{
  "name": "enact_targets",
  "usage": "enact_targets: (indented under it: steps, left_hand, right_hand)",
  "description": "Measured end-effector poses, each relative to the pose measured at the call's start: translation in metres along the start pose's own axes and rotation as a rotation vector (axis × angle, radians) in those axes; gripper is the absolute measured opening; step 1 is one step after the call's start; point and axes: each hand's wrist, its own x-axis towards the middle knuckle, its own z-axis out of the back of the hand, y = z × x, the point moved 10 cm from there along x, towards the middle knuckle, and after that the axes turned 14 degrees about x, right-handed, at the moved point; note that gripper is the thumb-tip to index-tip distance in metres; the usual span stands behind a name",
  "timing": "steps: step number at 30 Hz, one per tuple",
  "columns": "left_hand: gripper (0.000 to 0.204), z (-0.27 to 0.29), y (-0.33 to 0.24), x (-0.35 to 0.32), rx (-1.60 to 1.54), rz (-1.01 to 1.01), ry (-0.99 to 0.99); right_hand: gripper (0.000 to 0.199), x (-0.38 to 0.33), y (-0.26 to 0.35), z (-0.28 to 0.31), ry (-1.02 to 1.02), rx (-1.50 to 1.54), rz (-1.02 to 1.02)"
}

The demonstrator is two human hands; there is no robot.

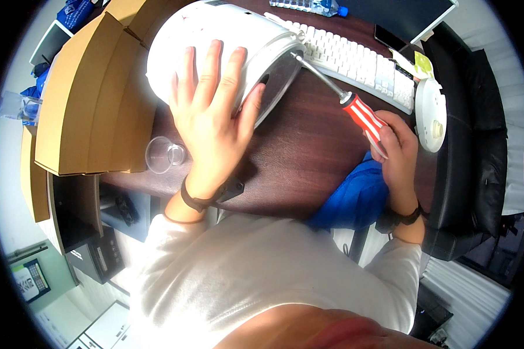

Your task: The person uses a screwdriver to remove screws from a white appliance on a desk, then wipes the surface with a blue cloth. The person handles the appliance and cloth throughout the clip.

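Desk (308, 151): dark brown, everything sits on or around it. Black sofa (468, 145) off its right side. Open cardboard boxes (93, 110) at the left end. White drum (233, 26) on the desk at far left, just beside the boxes; its dark round face points right and toward the person. Monitor (384, 14) at far right, cut by the view. White keyboard (358, 67) right of the drum, set at a slant. Blue cloth (352, 195) at the near edge, below the right forearm.

Hands apart. Left (212, 128): flat on the drum, fingers spread. Right (399, 151): wrapped around the handle of a red-and-white screwdriver (358, 110), tip at the drum's rim; can't tell if touching. Bottle (308, 6) at the far edge. Round white part (431, 113) by the keyboard's right end. Phone (390, 38) behind the keyboard. Clear cup (157, 156) near the left wrist.
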Motion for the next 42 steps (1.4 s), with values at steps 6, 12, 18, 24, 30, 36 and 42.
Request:
enact_targets:
  steps: [6, 12, 18, 24, 30, 36, 42]
  left_hand:
    - [0.046, 0.0, -0.002, 0.003, 0.018, 0.014, 0.038]
    - [0.048, -0.003, -0.002, 0.0, 0.018, -0.018, 0.023]
    - [0.045, -0.002, -0.006, -0.001, -0.029, -0.022, 0.019]
    - [0.046, -0.002, -0.005, 0.0, -0.03, -0.014, 0.014]
    - [0.046, -0.002, -0.004, -0.001, -0.044, -0.009, 0.004]
    - [0.044, -0.004, -0.005, 0.0, -0.028, -0.007, 0.013]
    - [0.046, -0.004, -0.005, 0.0, -0.018, -0.014, 0.01]
  right_hand:
    - [0.023, -0.003, 0.007, -0.001, -0.002, -0.033, 0.028]
    - [0.022, -0.001, 0.012, -0.008, 0.022, -0.081, 0.038]
    - [0.022, -0.001, 0.014, -0.009, 0.037, -0.104, 0.045]
    - [0.022, 0.0, 0.018, -0.01, 0.046, -0.133, 0.091]
    - [0.02, -0.001, 0.02, -0.013, 0.072, -0.134, 0.136]
    - [0.02, 0.0, 0.019, -0.014, 0.07, -0.121, 0.134]
    - [0.021, -0.001, 0.029, -0.016, 0.077, -0.201, 0.226]
